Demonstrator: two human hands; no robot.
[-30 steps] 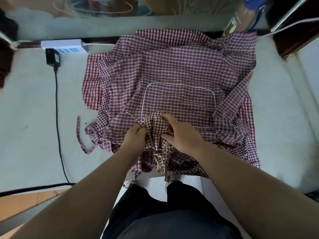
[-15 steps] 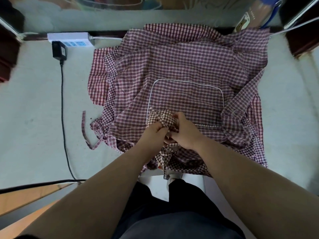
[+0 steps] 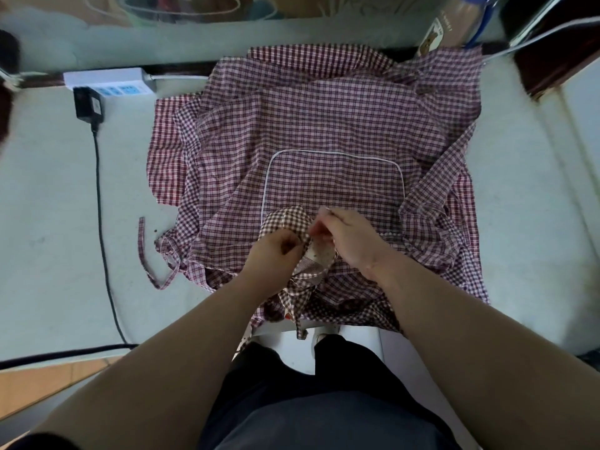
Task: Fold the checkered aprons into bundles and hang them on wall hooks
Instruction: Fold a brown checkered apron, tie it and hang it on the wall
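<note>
**Two hands, one bundle, at the pocket's near edge**

Landmark: the white-piped pocket (image 3: 334, 183) on the top layer of the pile.

- Aprons (image 3: 324, 118): several red and purple check pieces, spread flat and overlapping on the pale table (image 3: 48, 222). They run from well beyond the pocket to the near edge, where some cloth hangs over.
- Bundle (image 3: 285, 219): brown-check cloth, partly wadded, resting on the pile at the pocket's near-left corner. Its loose end trails toward the person.
- Left hand (image 3: 279, 251): just near-left of the pocket, fingers curled round the bundle.
- Right hand (image 3: 347, 238): over the pocket's near edge, fingertips pinching a fold of the same cloth, close against the left. Neither hand is free.
- Tie (image 3: 143, 248): a thin strap lying loose on the table, well left of the pocket.
- Power strip (image 3: 110, 81): far left of and beyond the pocket, with a black cable (image 3: 100, 206) running toward the near edge.

Handling, my guess: thin cotton, light and limp, with no stiffness of its own. Folds will likely spring open unless pinned. It looks neither slippery nor fragile. The best hold is probably over the outer wrap, thumb on the last fold, while the other hand draws a strap round. A strap or loop would take the hook. No hooks are in view.
</note>
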